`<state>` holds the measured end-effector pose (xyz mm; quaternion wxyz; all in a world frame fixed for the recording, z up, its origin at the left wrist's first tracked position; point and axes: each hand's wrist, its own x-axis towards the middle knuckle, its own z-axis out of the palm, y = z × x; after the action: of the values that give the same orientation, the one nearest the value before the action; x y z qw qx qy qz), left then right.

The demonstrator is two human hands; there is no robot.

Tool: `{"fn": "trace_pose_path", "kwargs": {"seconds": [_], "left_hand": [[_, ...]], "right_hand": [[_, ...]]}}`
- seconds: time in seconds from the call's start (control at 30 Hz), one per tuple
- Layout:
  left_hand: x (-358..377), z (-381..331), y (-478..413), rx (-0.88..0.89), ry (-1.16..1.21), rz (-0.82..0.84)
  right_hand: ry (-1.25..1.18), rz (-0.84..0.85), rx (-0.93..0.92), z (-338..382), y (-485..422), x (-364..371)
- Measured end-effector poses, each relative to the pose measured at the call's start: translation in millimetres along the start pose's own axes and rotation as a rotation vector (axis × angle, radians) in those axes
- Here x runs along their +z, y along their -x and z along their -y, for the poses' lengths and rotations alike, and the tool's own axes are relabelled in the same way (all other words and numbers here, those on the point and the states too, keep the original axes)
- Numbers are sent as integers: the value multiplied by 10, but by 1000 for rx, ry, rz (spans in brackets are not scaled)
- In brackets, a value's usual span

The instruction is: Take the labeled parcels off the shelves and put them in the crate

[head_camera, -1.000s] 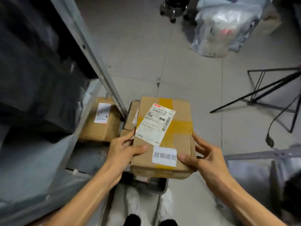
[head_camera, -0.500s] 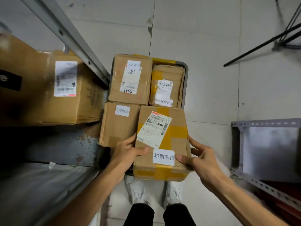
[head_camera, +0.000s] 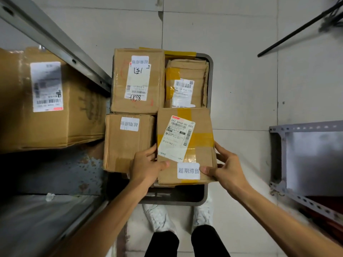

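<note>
I hold a brown cardboard parcel (head_camera: 202, 145) with yellow tape, a shipping label and a white sticker, over the near right corner of the grey crate (head_camera: 204, 195). My left hand (head_camera: 146, 167) grips its left edge, thumb on top. My right hand (head_camera: 226, 167) grips its right edge, thumb on the sticker. Three labeled parcels lie in the crate: a large one at the far left (head_camera: 138, 80), a smaller taped one at the far right (head_camera: 185, 82), and one at the near left (head_camera: 128, 143). Whether the held parcel touches the crate's contents I cannot tell.
A metal shelf unit (head_camera: 55, 39) stands at the left, with a large labeled box (head_camera: 50, 101) on it. Another grey shelf frame (head_camera: 304, 156) is at the right. A black tripod leg (head_camera: 300, 28) crosses the tiled floor at the top right. My feet (head_camera: 159, 217) stand behind the crate.
The view swung from the aisle straight down onto the crate. The parcel in both hands came lower over the crate's near right corner. My grip is unchanged.
</note>
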<state>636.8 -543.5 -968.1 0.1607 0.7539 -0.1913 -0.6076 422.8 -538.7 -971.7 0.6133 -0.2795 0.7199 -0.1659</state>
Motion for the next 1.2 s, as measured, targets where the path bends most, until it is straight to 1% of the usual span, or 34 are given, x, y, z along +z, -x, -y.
{"fn": "trace_pose_path", "kwargs": {"seconds": [0.1,0.23,0.33,0.43,0.47,0.53,0.6,0.7,0.8,0.93,1.03,1.1,1.2], "left_hand": [[5,82,-64,49,-102,-19],[24,117,-59,140,-277,-42],[68,131,-38,132,-355,-20],[52,103,4,85,-349,47],[42,78,25,78,-369,77],[15,6,87,80,-405,113],[4,-130,179,80,-445,136],[-18,-419,386,143,-570,121],[-85,-816,747,244,-745,79],[-184,-1459,1406,385,-999,88],[-238,-2023,2023,551,-1176,99],[-255,-2407,2459,667,-1261,62],[-259,-2888,3036,776,-1335,50]], "right_hand": [[73,19,10,-177,-47,116],[145,-43,-19,-369,-93,288],[244,-75,-17,-436,-132,350],[304,-82,14,-415,-129,344],[313,-62,35,-375,-118,326],[327,29,79,-235,-79,287],[381,102,101,-33,-6,226],[579,129,44,349,181,119],[771,165,-87,819,513,7],[990,202,-273,1534,1129,-245],[1118,166,-413,2123,1701,-520],[1157,106,-491,2490,2097,-720],[1192,29,-555,2953,2648,-982]]}}
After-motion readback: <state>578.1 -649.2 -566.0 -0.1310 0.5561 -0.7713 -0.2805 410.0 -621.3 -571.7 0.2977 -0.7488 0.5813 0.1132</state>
